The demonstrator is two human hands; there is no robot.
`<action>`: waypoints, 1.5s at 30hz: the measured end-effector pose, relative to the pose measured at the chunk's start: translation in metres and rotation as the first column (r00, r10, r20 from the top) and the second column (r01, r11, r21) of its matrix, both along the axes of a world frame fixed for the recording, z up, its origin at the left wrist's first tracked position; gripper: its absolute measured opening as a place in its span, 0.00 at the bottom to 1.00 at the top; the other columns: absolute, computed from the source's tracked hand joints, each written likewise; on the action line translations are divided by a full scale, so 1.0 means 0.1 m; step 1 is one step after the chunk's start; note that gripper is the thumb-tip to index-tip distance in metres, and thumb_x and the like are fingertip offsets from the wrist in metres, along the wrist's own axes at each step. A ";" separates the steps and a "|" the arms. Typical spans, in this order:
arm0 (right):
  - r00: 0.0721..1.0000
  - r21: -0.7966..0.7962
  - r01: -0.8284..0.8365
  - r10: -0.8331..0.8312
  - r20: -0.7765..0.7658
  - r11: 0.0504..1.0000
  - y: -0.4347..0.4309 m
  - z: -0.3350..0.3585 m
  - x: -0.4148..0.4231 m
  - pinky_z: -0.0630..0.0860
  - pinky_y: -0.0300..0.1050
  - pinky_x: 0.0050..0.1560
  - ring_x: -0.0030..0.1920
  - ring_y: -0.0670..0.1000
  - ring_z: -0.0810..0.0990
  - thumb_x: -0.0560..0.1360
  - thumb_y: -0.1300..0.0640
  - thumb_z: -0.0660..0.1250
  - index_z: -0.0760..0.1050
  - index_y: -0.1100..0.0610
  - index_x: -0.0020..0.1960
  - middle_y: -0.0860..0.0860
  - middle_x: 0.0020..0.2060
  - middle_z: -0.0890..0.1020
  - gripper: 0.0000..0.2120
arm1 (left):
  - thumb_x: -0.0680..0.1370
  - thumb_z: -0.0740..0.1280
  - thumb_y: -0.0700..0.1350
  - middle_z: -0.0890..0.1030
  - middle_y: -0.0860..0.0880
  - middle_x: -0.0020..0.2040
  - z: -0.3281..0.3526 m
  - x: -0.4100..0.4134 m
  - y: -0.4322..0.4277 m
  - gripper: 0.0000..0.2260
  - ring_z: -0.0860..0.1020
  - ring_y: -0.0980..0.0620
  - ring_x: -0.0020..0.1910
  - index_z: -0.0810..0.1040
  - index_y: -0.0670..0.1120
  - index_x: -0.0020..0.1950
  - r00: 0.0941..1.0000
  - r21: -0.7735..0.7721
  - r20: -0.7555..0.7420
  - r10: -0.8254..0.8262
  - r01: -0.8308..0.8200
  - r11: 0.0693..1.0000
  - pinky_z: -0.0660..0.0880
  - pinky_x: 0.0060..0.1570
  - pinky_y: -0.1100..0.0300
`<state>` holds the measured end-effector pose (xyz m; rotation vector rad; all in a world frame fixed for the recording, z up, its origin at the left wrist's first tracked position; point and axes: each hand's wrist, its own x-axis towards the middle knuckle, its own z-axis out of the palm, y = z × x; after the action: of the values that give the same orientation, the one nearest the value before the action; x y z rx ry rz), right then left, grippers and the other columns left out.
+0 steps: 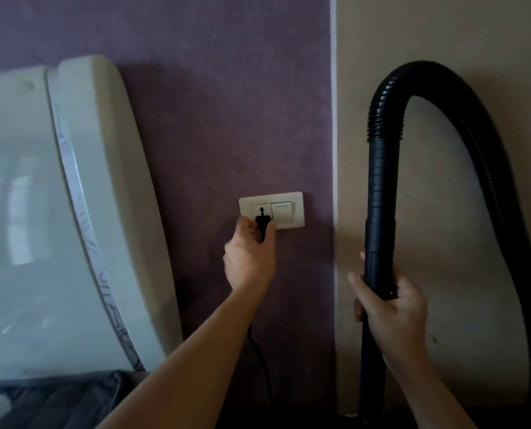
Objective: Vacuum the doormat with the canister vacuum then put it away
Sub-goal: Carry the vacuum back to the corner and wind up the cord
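Observation:
My left hand [249, 261] pinches the black power plug [261, 226] right at the left socket of a cream wall plate [289, 212] on the purple wall. The plug's black cord [262, 363] hangs down below my forearm. My right hand [388, 308] grips the upright black vacuum wand [380, 205]. From the wand's top a ribbed black hose [443, 75] arches over and drops down the right side. The canister and the doormat are out of view.
A glossy cream curved headboard or furniture panel [103, 181] leans at the left, close to the socket. Dark grey fabric [56, 397] lies at the bottom left. A white strip [333, 119] separates the purple wall from the beige wall [443, 274] behind the hose.

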<state>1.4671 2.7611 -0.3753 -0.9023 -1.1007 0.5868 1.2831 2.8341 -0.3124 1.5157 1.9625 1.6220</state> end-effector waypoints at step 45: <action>0.993 -0.070 0.053 -0.061 -0.106 0.996 -0.65 0.08 0.71 0.72 0.43 0.25 0.23 0.52 0.76 0.77 0.65 0.72 0.78 0.56 0.52 0.46 0.30 0.80 0.07 | 0.80 0.67 0.50 0.80 0.52 0.41 -1.54 0.77 -0.86 0.05 0.77 0.58 0.35 0.76 0.49 0.50 0.794 -0.280 0.121 -0.596 0.603 0.747 0.71 0.32 0.68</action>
<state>1.5384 2.6965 -0.3673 -0.9460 -0.9596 0.6212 1.3601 2.7483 -0.4661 1.7334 1.3915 1.0007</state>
